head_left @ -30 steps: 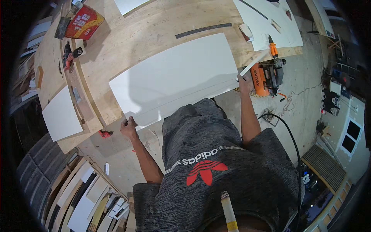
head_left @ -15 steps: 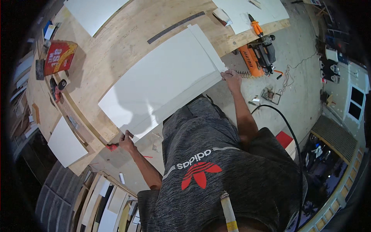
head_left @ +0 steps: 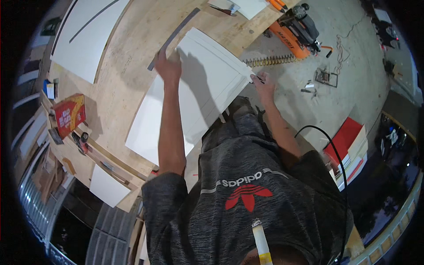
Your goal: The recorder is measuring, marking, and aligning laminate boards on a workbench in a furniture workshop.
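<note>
The white panel (head_left: 207, 88) lies flat on the wooden desk (head_left: 119, 84), its near edge toward the person. Along its right end a narrow white strip (head_left: 218, 51) is already laid; whether it is fixed or only resting, I cannot tell. A thin line runs near the panel's front edge, and most of the surface is bare, so the work seems at an early stage.

The hands are apart. The right hand (head_left: 263, 86) is at the near right corner, where the strip ends; what it is closed on, I cannot tell. The left hand (head_left: 169, 66) is at the far edge, by a dark strip (head_left: 179, 33) which is not laid on the panel; its grip is blurred. Farther out, a larger white panel (head_left: 88, 44) lies on the desk.
</note>
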Tool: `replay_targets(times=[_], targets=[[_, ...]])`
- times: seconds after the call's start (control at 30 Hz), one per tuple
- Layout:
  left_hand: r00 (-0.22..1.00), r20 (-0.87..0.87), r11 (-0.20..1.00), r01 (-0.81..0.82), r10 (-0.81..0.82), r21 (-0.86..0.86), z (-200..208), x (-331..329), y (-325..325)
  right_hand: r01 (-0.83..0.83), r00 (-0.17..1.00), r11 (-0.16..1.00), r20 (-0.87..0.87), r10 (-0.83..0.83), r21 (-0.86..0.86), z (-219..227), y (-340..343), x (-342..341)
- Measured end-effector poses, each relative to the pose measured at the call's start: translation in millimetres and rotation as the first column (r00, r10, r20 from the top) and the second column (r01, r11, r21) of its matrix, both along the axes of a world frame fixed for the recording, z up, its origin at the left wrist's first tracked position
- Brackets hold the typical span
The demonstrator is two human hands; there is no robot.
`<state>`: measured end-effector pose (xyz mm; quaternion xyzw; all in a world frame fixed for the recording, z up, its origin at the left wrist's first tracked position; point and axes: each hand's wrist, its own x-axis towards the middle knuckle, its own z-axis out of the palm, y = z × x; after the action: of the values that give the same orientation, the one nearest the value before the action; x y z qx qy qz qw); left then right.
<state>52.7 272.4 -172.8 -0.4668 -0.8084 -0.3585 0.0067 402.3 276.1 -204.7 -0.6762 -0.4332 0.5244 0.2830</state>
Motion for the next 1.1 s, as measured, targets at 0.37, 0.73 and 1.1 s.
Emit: replay_targets(times=[0.37,0.73,1.1], targets=[[0.956,0.295,0.924,0.11,0.003,-0.365,-29.3,11.1,99.9,-0.058,0.981,0.993,-0.19,0.038,-0.099,-6.5,-1.4,19.8],[0.72,0.552,0.904,-0.383,0.421,-0.19,6.0,-27.2,-21.9,-0.486,0.867,0.794,0.313,0.386,0.366,55.5,138.0,-90.9],[0.464,0.289,0.535,-0.804,0.837,-0.258,63.2,79.0,-229.2,-0.993,0.117,0.048,0.936,0.331,0.107,29.8,225.7,-257.7]])
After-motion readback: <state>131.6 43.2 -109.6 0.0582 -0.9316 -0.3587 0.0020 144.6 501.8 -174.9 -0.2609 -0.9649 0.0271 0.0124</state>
